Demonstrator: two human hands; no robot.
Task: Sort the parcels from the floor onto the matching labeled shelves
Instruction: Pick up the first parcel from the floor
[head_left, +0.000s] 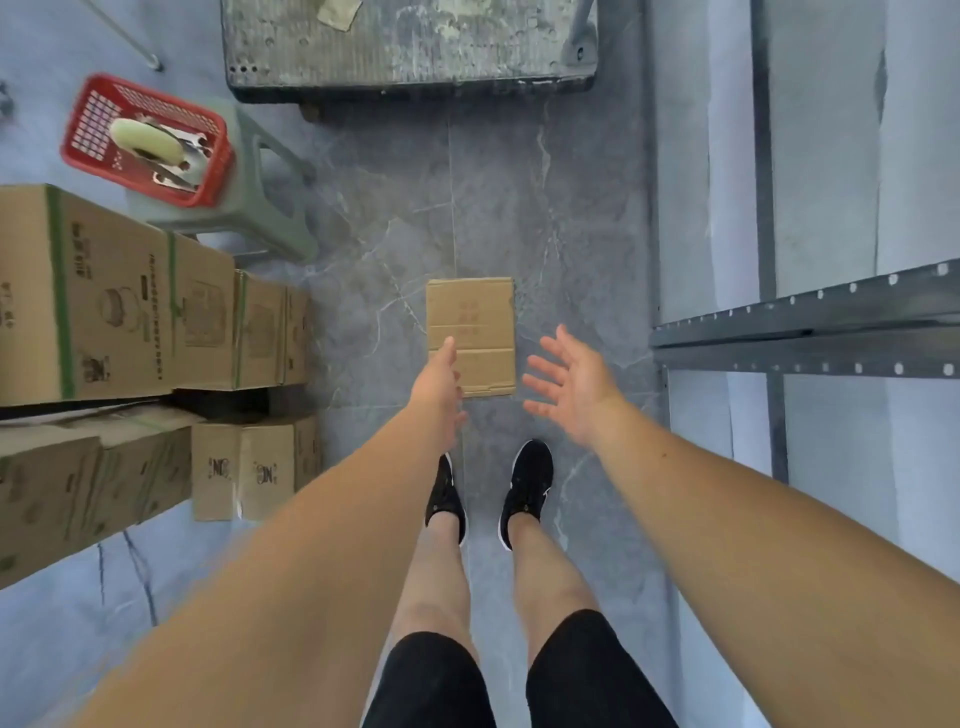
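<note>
Head view, looking straight down.

- Parcel (470, 317): a flat brown cardboard box lying on the grey marbled floor (571, 234), at 12 o'clock from the person's black shoes (527, 486), just ahead of the toes. Faint print on its top face, too blurred to read.
- Left hand (439, 382): held edge-on, fingers straight and together, holding nothing. It overlaps the parcel's lower left corner in view; I cannot tell whether it touches.
- Right hand (571, 387): palm turned inward, fingers spread and relaxed, holding nothing. It sits at 3 o'clock from the left hand, just beside the parcel's right edge and above the floor.
- Metal shelf rack (805, 322): at 3 o'clock, grey perforated beams. No label is legible.
- Stacked cartons (104, 301) with green strapping: at 9 o'clock.
- Red basket (88, 130): at 10 o'clock, resting on a green stool (270, 208), with small items inside.
- Worn grey platform (410, 52): at 12 o'clock, well beyond the parcel.
</note>
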